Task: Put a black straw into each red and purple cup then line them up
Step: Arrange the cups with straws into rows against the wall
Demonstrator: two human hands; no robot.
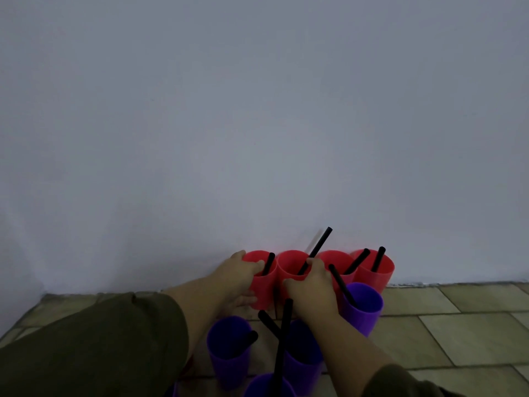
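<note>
Four red cups (378,275) stand side by side along the foot of the wall (257,110), lower middle of the frame. Neighbours are touching or nearly so, and a black straw leans in each.

- Left hand (243,277): wrapped round the side of the leftmost red cup (262,287), thumb up by the rim.
- Right hand (312,287): clasping the second red cup (290,263) near its top. One finger is hooked at the rim, beside the long straw (319,245) that sticks up toward the wall.
- Purple cups: four in view, loose on the tiled floor (458,325) and not in a row.
  - One (362,310) is just in front of the right end of the red row.
  - Two (229,359) (303,359) are lower down.
  - A fourth (266,388) is cut off by the bottom edge.
  - Each seems to carry a straw, though the crossing straws in the lower middle make it hard to say which belongs where.

Judgement: the straw step looks finished and the lining-up is in hand, with the left end of the red row being squared against the wall.

Next call: let go of the reds and bring the purple cups into line. These look like light cups, and the leaning straws may tip them. Hold low on the body and slide, rather than lift by the rim.
</note>
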